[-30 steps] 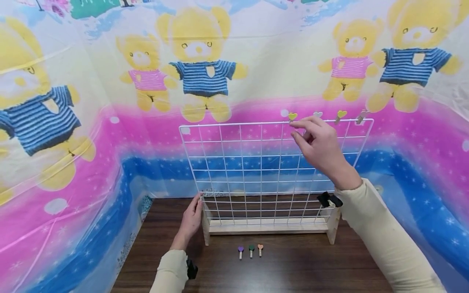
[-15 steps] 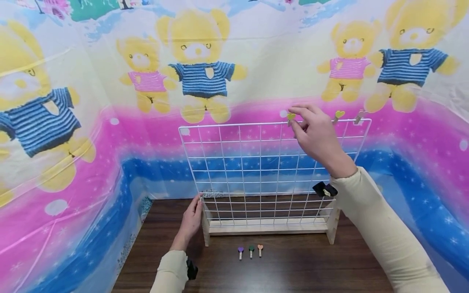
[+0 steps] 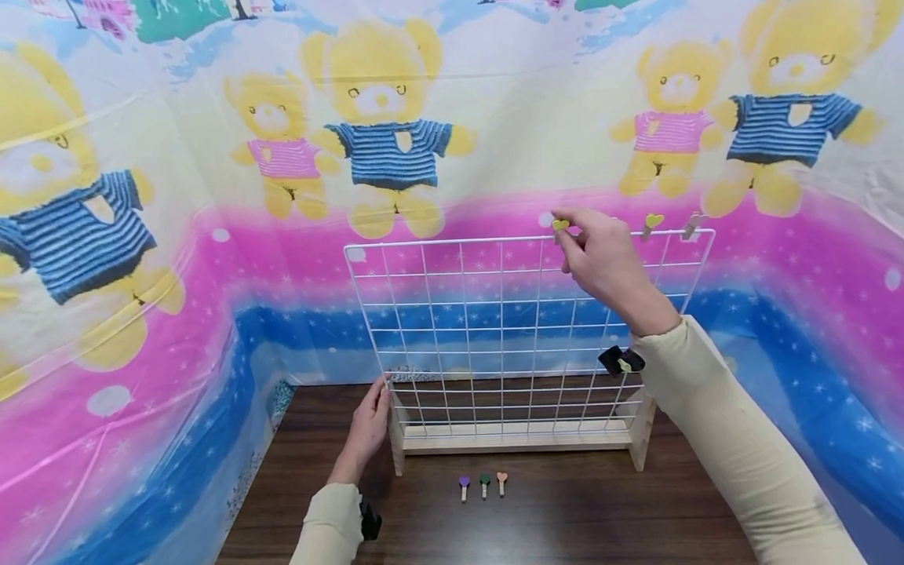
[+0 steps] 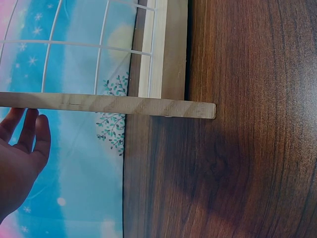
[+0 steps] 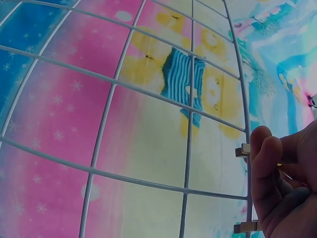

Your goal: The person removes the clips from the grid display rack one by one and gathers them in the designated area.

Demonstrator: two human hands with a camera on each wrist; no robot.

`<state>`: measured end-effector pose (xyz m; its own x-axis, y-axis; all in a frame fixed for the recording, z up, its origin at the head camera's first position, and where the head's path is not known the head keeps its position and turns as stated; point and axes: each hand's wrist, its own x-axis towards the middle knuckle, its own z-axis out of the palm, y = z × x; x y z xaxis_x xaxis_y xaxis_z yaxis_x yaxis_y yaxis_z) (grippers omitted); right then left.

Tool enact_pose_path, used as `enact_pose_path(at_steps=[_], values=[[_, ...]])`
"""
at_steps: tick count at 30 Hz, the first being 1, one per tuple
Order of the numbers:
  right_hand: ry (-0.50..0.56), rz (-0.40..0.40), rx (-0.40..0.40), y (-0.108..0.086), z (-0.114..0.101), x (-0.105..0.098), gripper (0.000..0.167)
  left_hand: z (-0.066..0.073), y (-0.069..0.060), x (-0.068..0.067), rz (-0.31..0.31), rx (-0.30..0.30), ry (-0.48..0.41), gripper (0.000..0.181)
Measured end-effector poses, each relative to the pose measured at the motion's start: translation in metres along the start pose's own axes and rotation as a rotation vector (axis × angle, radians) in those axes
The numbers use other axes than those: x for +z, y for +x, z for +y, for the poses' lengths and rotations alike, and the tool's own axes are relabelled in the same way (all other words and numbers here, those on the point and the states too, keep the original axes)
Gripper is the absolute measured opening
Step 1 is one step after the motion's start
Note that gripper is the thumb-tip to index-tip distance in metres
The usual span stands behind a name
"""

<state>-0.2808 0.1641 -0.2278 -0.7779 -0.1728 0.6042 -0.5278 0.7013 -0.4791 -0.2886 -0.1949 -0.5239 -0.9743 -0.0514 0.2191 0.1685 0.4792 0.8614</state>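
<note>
Purple clip (image 3: 464, 488), green clip (image 3: 485, 484) and orange clip (image 3: 502, 482), three loose, lie on the table (image 3: 551, 522). Left hand (image 3: 369, 424): fingers extended, touching the wooden upright (image 4: 109, 103). Right hand (image 3: 602, 249): slightly higher than a second ago, now pinching the yellow clip (image 3: 560, 225) atop the white grid (image 3: 501, 275). Further right: second yellow clip (image 3: 653, 224), greyish clip (image 3: 694, 224).

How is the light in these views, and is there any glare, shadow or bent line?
Head view: fairly even light, soft glare on the dark brown wooden table; left wrist view: broad dark shadow on that table, near the pale wooden upright; right wrist view: the bare right hand looks dim, and the white metal grid appears bowed, probably lens distortion.
</note>
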Motion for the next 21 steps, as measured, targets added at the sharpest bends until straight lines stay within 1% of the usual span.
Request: enact_pose_path(at_steps=[3,8,11,14,18,21], values=[[0.005,0.006,0.008,0.0007,0.0,-0.0002,0.031,0.0,-0.0002,-0.0003,-0.004,-0.001,0.0,0.04],[0.015,0.033,-0.003,0.0012,0.0007,-0.0012,0.023,0.0003,-0.0003,-0.0004,-0.013,0.001,-0.007,0.041],[0.037,0.036,0.003,0.0015,0.0017,-0.0016,0.022,-0.0001,0.0001,-0.0004,-0.014,0.008,-0.004,0.041],[0.05,0.036,0.014,0.0012,0.0024,-0.0016,0.022,0.0,0.0,-0.0002,-0.016,-0.011,-0.009,0.04],[0.051,0.054,0.015,0.0006,0.0022,-0.0011,0.02,-0.0001,0.0001,-0.0005,-0.022,-0.021,-0.014,0.041],[0.049,0.072,0.005,0.0003,0.0017,-0.001,0.019,-0.0003,0.0001,-0.0006,-0.025,-0.017,-0.018,0.042]])
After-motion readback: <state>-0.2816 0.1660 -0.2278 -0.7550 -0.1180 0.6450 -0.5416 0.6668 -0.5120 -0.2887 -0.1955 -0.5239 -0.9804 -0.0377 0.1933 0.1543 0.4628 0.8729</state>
